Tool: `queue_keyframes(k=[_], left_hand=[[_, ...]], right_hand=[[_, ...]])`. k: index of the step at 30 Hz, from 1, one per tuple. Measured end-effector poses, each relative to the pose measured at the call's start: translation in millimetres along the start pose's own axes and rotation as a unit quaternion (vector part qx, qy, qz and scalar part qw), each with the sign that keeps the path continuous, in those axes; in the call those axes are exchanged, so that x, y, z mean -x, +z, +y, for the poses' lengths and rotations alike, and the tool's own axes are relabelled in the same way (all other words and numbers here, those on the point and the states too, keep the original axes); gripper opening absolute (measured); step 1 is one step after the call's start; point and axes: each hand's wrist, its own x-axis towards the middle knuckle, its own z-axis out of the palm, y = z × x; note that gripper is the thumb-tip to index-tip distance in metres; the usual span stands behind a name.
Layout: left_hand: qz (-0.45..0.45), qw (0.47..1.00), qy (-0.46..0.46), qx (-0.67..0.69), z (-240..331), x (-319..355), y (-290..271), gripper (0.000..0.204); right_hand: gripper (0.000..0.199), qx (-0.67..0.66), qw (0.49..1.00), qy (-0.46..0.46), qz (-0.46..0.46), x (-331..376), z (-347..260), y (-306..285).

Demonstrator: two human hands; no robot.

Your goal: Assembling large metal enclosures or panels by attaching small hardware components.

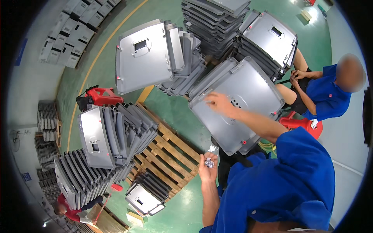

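Note:
A large silver-grey moulded panel [252,89] with a group of dark holes near its middle and red caps at two corners lies before me, on top of other panels. Over its left part reaches my right hand [222,105], fingers bent together near the panel's edge; what they hold, if anything, is too small to make out. My left hand [207,167] is held palm up, left of my body, its fingers curled around a handful of small shiny metal pieces [210,162].
Stacks of similar panels [143,50] stand ahead and left, some beside a wooden pallet [171,155]. At right a co-worker in blue [328,93] sits on a red stool [303,125]. Another person in red [70,211] is at lower left. A red stool [103,96] stands beyond the pallet.

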Motion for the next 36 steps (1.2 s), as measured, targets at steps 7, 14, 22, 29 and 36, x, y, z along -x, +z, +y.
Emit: queue_keyframes(k=[7,14,22,29,36], left_hand=[[-0.099,0.993,-0.006,0.061,7,-44,20,0.044],[-0.139,0.988,-0.033,0.049,-3,-50,43,0.044],[-0.064,0.997,-0.046,0.007,-18,-41,60,0.034],[-0.011,0.989,0.014,-0.147,-24,-33,63,0.027],[-0.034,0.993,-0.026,-0.111,-15,-31,63,0.028]], right_hand=[[0.021,-0.090,0.967,-0.159,-0.178,58,-111,-42],[0.020,-0.022,0.967,-0.168,-0.189,74,-105,-48],[0.018,-0.033,0.972,-0.166,-0.164,81,-102,-56],[0.015,-0.124,0.982,0.019,-0.139,80,-101,-63],[0.010,-0.349,0.914,0.171,-0.113,71,-89,-59]])
